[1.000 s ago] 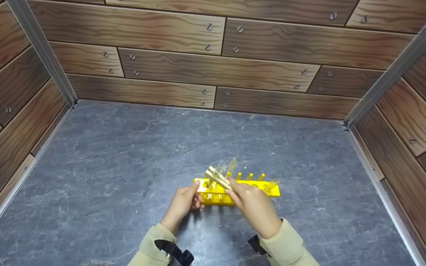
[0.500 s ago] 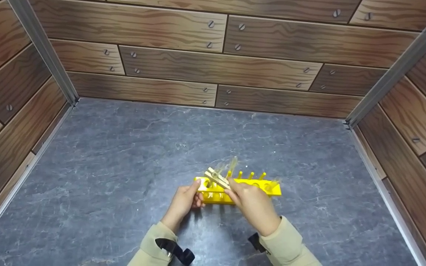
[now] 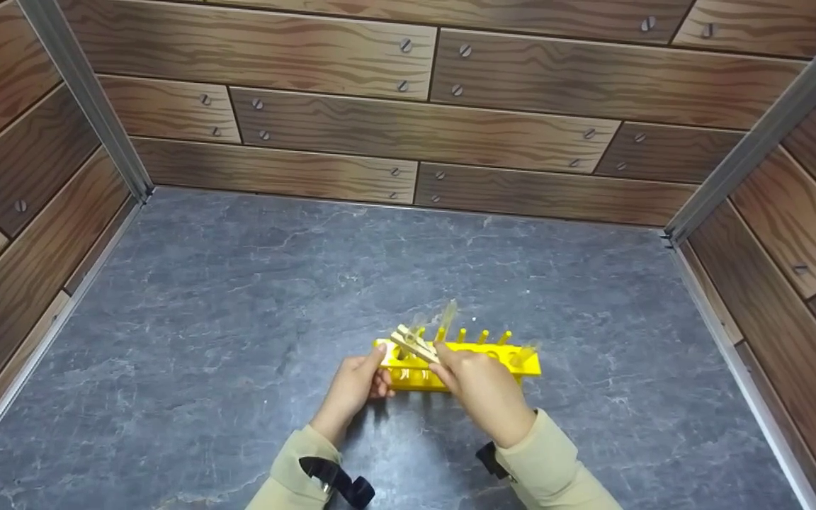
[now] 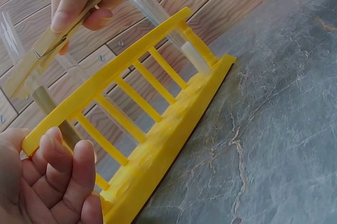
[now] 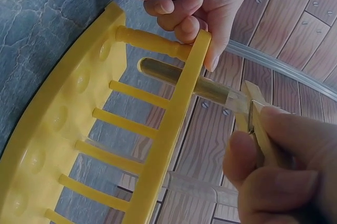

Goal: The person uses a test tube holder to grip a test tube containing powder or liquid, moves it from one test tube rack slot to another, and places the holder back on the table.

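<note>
My right hand (image 3: 489, 389) pinches a wooden test tube holder (image 3: 415, 346), a clothes-peg type with a metal spring. Its jaws clasp the upper part of a test tube (image 5: 163, 72) with olive-brown liquid inside. That tube passes through a hole at the left end of the yellow test tube rack (image 3: 530, 366). In the right wrist view its rounded bottom hangs between the top bar and the base, apart from the base. My left hand (image 3: 350, 386) grips the left end of the rack's top bar, thumb above and fingers below.
Another tube with whitish contents (image 4: 195, 58) stands at the rack's far end. A clear tube (image 3: 448, 315) rises at the back, beside several yellow pegs (image 3: 484, 336). Wood-patterned walls (image 3: 408, 106) enclose the grey marbled tabletop (image 3: 238, 297).
The wooden holder and its tube have come down slightly relative to the rack. My left hand keeps its grip on the rack's end. The head view has shifted a little.
</note>
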{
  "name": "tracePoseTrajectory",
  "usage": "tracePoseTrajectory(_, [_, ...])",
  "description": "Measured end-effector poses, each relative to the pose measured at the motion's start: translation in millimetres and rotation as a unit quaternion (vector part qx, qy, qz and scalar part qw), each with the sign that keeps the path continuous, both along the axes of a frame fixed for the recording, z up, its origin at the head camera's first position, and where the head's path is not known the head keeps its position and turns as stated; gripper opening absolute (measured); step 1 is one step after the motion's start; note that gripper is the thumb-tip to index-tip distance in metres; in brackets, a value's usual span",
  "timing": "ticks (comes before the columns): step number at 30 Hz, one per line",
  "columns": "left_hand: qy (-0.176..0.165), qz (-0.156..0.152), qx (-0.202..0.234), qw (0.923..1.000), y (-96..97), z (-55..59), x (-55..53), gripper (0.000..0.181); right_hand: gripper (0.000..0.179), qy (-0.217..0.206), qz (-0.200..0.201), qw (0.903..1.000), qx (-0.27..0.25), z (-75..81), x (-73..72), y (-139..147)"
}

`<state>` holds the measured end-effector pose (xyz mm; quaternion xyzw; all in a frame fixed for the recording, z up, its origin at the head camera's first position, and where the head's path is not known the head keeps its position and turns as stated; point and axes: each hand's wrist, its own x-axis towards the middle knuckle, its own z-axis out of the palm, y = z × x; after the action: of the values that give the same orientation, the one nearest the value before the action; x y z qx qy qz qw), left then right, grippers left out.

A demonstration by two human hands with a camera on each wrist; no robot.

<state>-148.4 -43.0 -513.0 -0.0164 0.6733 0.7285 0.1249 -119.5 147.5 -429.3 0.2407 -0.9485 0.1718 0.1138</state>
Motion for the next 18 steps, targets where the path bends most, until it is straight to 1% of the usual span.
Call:
tracePoseTrajectory(1, [0.002, 0.000, 0.000, 1.0000, -0.1, -0.6, -0.1, 0.051, 0.035, -0.002, 0.001, 1.0000, 0.000, -0.1, -0.1, -0.2])
tracePoseTrajectory(2, [0.001, -0.001, -0.001, 1.0000, -0.3, 3.1, 1.4, 0.050, 0.035, -0.003, 0.002, 1.0000, 0.001, -0.2, -0.3, -0.3])
tracePoseTrajectory(6, [0.007, -0.004, -0.004, 1.0000, -1.5, 21.4, 8.5, 0.050, 0.033, -0.005, 0.007, 1.0000, 0.003, -0.8, -1.5, -0.9])
tracePoseTrajectory(8, [0.005, -0.005, -0.005, 1.0000, -1.9, 31.0, 12.4, 0.049, 0.031, -0.003, 0.011, 0.9999, 0.005, -1.5, -2.0, -1.1])
tracePoseTrajectory(13, [-0.001, -0.007, -0.008, 0.9999, -1.7, 32.1, 12.8, 0.048, 0.025, -0.001, 0.018, 0.9998, 0.006, -3.2, -2.5, -1.7])
tracePoseTrajectory(18, [0.000, -0.008, -0.009, 0.9999, -2.5, 32.6, 12.6, 0.048, 0.021, 0.000, 0.022, 0.9998, 0.005, -3.5, -3.5, -2.3])
